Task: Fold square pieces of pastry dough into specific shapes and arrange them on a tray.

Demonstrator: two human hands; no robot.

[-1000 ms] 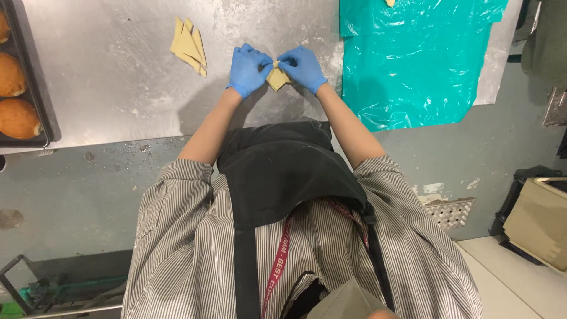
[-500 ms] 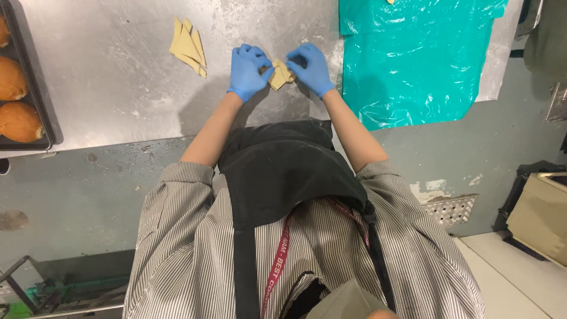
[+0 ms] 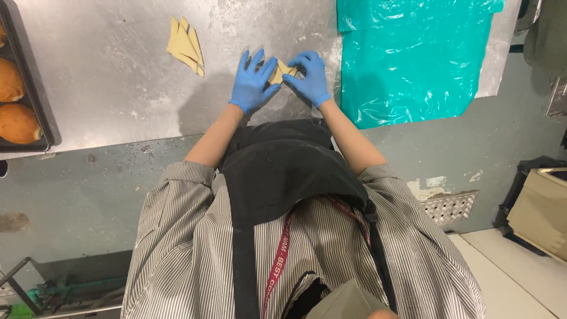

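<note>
Both my hands wear blue gloves and meet over a small pale yellow dough piece [image 3: 282,71] on the steel table [image 3: 118,100]. My left hand [image 3: 253,82] has its fingers spread, with thumb and forefinger on the piece's left edge. My right hand [image 3: 310,77] pinches its right side with curled fingers. Most of the piece is hidden under the fingers. A stack of flat triangular dough sheets [image 3: 184,44] lies to the left of my left hand.
A dark baking tray [image 3: 41,115] with round golden buns [image 3: 18,123] sits at the table's left edge. A teal plastic sheet [image 3: 413,59] covers the table's right part. On the floor at right are a grey wall, a metal drain grate [image 3: 452,207] and a cardboard box [image 3: 540,212].
My left hand's fingers have spread out from a pinch. Both hands have shifted slightly on the dough piece, which stays in the same spot.
</note>
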